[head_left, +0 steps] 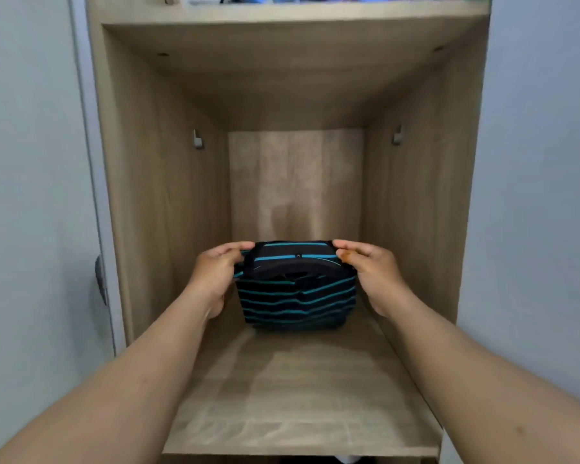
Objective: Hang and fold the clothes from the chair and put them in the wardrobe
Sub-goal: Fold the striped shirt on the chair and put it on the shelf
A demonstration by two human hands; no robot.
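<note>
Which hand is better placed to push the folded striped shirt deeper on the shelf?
Neither clearly: the left hand and right hand pinch the striped shirt's top corners symmetrically. Probably both push together on the shelf.

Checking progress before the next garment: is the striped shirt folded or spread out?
Folded. The striped shirt is a compact stacked bundle on the wardrobe shelf, left hand and right hand gripping its sides.

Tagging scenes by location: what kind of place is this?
Probably a bedroom or a closet corner at home: an open wooden wardrobe against plain walls, both hands setting a folded striped shirt on its shelf, more clothes on the shelf above.
</note>
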